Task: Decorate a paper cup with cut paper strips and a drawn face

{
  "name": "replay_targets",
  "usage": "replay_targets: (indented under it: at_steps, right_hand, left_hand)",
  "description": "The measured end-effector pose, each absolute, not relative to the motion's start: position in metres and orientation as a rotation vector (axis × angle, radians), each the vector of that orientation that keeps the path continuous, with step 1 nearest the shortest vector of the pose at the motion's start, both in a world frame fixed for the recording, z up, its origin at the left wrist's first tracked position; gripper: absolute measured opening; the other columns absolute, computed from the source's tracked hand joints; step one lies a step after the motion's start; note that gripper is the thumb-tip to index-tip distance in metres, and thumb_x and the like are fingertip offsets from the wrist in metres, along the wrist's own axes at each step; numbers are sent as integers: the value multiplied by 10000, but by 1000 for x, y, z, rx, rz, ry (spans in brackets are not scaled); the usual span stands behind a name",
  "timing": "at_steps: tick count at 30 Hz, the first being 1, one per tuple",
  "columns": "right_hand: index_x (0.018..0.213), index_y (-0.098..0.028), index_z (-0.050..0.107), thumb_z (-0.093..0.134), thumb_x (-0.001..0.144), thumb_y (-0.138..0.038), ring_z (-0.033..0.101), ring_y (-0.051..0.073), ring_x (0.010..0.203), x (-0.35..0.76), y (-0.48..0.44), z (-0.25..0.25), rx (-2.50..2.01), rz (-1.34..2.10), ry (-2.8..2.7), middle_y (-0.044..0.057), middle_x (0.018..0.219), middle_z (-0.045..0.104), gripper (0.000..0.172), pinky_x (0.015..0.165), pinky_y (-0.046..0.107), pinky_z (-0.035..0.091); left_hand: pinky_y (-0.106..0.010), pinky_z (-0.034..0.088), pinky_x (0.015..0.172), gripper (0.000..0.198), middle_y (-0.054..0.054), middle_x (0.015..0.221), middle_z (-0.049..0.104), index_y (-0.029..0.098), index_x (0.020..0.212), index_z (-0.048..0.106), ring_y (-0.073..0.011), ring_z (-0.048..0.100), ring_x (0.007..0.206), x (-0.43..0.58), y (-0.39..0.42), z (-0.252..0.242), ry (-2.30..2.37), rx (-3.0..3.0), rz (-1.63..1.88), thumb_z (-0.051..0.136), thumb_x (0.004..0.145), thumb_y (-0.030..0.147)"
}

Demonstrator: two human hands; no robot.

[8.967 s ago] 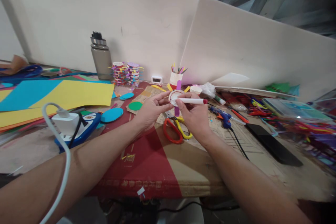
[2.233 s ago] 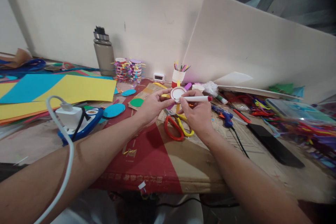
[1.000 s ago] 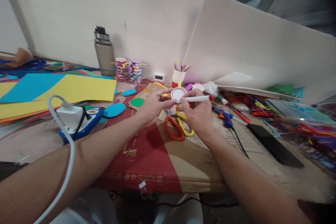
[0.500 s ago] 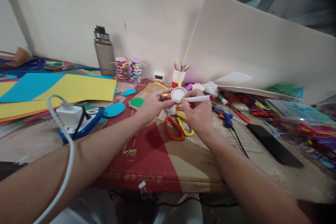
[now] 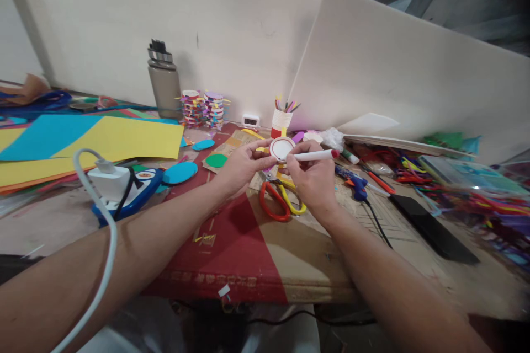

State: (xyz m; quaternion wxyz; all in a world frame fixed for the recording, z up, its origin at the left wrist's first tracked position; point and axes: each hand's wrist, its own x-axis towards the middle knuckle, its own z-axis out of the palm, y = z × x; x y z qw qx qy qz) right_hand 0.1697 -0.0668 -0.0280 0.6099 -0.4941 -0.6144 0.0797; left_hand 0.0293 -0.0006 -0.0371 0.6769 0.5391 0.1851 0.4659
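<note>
Between my two hands is a small white disc [image 5: 282, 148] with a red ring drawn near its rim and a yellow tab at its top. My left hand [image 5: 247, 164] pinches the disc at its left edge. In my right hand [image 5: 313, 182] is a white marker pen [image 5: 315, 155] with a red end, pointing left at the disc's lower right edge. Whether the tip touches the disc is hidden by my fingers. Below the hands lie scissors [image 5: 276, 201] with one red and one yellow handle loop.
On the left are a power strip [image 5: 143, 193], yellow card sheets [image 5: 124, 140], blue paper circles [image 5: 180, 173] and a bottle [image 5: 164, 85]. Stacked discs [image 5: 214, 110] and a pencil cup [image 5: 282, 121] stand behind. At right lie a blue glue gun [image 5: 359, 187] and a black phone [image 5: 433, 229].
Hardly anything differs. The disc and marker stay in my hands at nearly the same place.
</note>
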Motion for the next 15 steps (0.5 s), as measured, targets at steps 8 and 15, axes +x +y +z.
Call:
replay_targets:
  at_steps: [8,15]
  right_hand:
    - [814,-226,552,632,792,-254,587,140,614,171,-65,-30,-1115,207,-1390,-10,722,608,88,575,287,505]
    - [876,-221,562,628,855,-359,546,98,604,168,-68,-26,-943,261,-1307,-14,826,582,154,565,266,543]
  left_hand:
    - [-295,447,822,550,-50,877,736,159,1116,704,-143,634,808,30,-1,-37,412,1193,1052,853,588,194]
    - [-294,449,834,551,-59,947,735,155,1120,684,-168,654,892,30,-1,-36,424,1097,1110,855,596,174]
